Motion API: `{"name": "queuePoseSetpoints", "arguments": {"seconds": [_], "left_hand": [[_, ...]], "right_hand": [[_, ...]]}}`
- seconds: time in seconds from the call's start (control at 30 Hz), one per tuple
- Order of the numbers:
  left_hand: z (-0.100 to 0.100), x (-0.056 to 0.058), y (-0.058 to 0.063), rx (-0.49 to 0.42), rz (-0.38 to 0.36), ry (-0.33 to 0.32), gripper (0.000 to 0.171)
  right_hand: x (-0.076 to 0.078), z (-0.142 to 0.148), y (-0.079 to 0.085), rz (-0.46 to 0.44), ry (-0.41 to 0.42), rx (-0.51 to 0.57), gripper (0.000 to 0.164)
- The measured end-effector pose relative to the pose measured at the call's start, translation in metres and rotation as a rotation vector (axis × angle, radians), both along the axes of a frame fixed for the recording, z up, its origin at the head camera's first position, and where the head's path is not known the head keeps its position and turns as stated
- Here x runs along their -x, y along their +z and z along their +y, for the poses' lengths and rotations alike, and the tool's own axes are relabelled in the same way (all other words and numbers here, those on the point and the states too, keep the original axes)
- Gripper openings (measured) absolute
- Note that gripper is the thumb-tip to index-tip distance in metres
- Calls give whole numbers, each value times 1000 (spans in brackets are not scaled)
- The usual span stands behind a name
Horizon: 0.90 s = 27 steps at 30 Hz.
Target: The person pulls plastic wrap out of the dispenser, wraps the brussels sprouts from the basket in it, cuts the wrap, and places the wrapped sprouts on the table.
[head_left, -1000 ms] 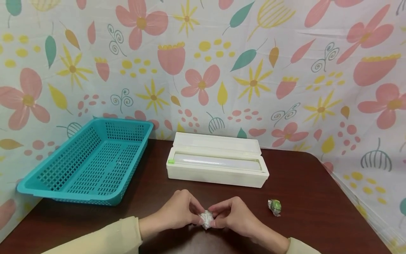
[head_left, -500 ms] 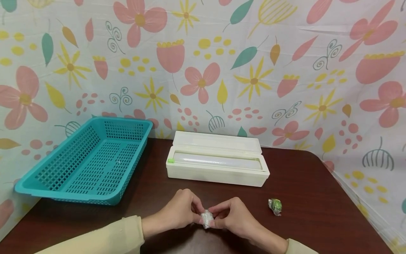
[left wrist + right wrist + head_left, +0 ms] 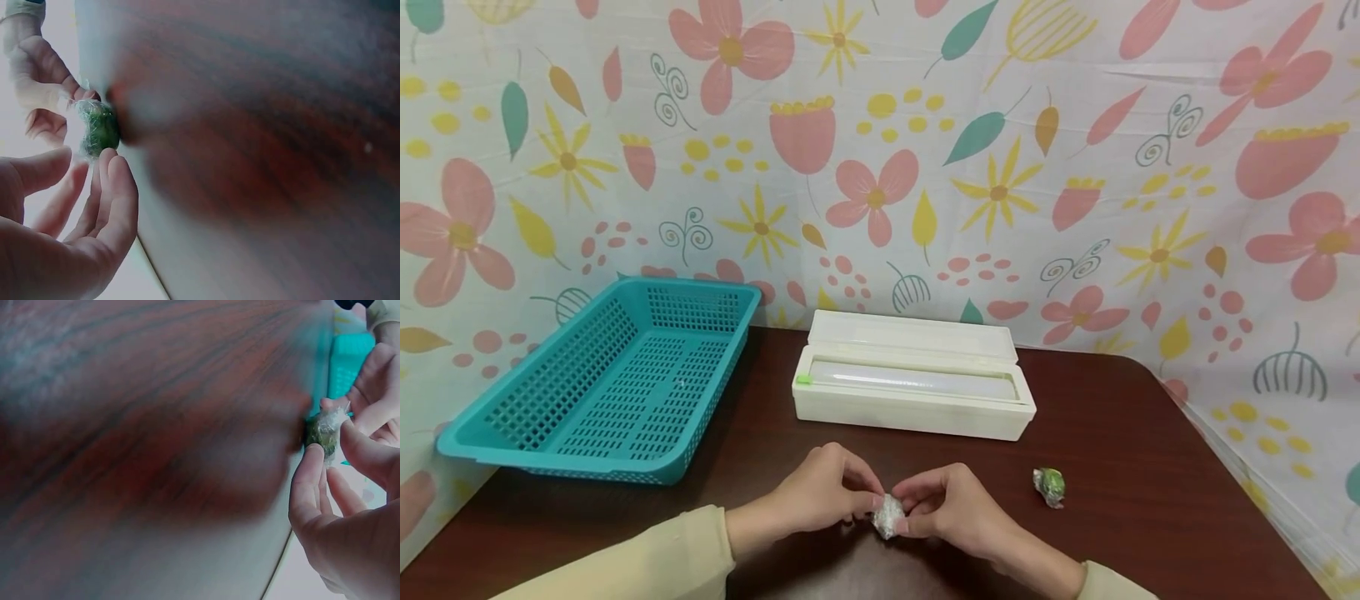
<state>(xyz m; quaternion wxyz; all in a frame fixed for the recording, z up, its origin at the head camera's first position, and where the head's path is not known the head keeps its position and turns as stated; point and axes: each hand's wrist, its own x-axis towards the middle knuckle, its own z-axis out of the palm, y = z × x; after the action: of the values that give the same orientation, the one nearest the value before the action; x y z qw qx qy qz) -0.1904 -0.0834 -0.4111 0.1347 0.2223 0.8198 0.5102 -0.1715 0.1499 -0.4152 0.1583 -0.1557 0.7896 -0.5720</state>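
Note:
A small round green item in crumpled clear plastic film (image 3: 888, 517) is between my two hands, low over the table; its kind is hidden by the wrap. My right hand (image 3: 962, 512) pinches its right side between thumb and fingers. My left hand (image 3: 820, 492) has its thumb and forefinger tips at the upper left of the film. In the left wrist view the left fingertips (image 3: 119, 165) meet the green bundle (image 3: 100, 128) from below, the thumb close beside it. The right wrist view has the right thumb and forefinger on either side of the bundle (image 3: 324, 431).
Another film-wrapped green bundle (image 3: 1049, 487) lies to the right on the dark brown table (image 3: 1135, 442). Behind the hands stands a white box (image 3: 913, 412) with its lid up, a roll of film (image 3: 910, 379) inside. A teal basket (image 3: 718, 400) stands at the left, before a floral cloth (image 3: 880, 125).
My left thumb has shifted upward along the film, and the left hand has moved slightly left. The right hand keeps its pinch. The wrapped bundle stays nearly in place, tilted a little differently.

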Motion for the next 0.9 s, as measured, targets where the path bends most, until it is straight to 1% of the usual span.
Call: {"name": "queuePoseSetpoints", "arguments": {"seconds": [0.17,0.4,0.5,0.53,0.6,0.73,0.83,0.9], "left_hand": [[2,0,2,-19,-46,10,6],[2,1,2,-5,-123,21,19],[2,-1,3,-4,-167,8,17],[3,-1,3,-6,-171,6,15],[3,-2,3,-11,-160,4,13],[5,-1,5,-41,-115,22,19],[7,0,8,-90,-100,29,23],[8,1,9,-114,-86,32,23]], "right_hand": [[1,2,1,-41,-6,-7,34],[4,3,2,-96,3,-14,42],[3,4,2,-116,1,-2,45],[3,4,2,-122,0,4,45],[3,5,2,-132,-2,18,43],[4,6,4,-151,-29,64,36],[5,6,7,-139,-65,99,32],[6,5,9,-115,-85,116,30]]}}
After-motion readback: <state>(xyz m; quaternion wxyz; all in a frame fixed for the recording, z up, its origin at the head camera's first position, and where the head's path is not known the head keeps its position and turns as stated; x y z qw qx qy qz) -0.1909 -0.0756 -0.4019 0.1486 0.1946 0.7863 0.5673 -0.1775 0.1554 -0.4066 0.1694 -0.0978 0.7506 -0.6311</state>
